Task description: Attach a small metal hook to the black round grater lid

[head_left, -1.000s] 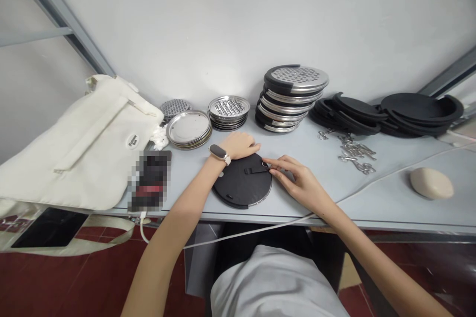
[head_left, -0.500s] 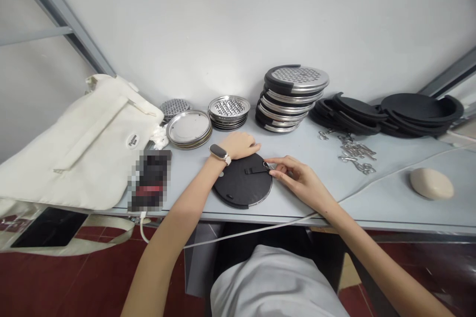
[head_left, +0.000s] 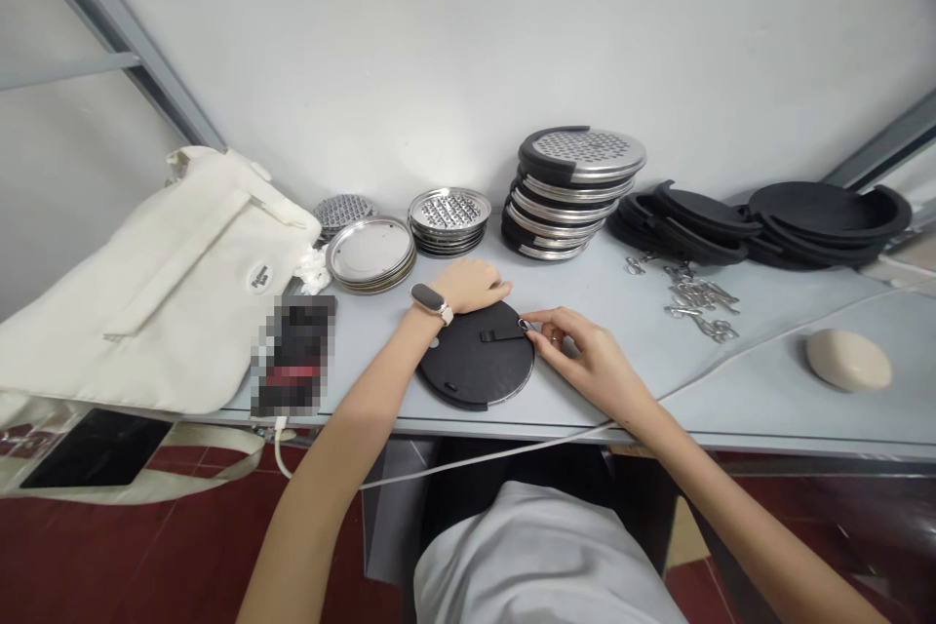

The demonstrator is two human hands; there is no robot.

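The black disc [head_left: 475, 366] lies flat on the bench [head_left: 621, 297], under the fingers of the left hand [head_left: 468, 287] and just beside those of the right hand [head_left: 592, 356]. The right thumb and forefinger are pinching one small metal clip [head_left: 524, 325], near the end of one black strap [head_left: 503, 336]. The left fingers are partly hidden, so I cannot tell if they are spread or pressed together.

As I judge, this piece is nearly complete: the strap is in place, but whether the clip is fastened, I cannot tell. Beyond the right fingers stands one tall stack [head_left: 574, 195], where metal plates already sit in black holders, perhaps six or so. What is apart: three piles of loose plates beyond the left fingers, namely one flat [head_left: 370, 252] and two textured [head_left: 343, 209] [head_left: 449, 213]; two piles of black holders [head_left: 706, 213] [head_left: 819, 212] and several loose clips [head_left: 702, 295], farther to the right of the right fingers.
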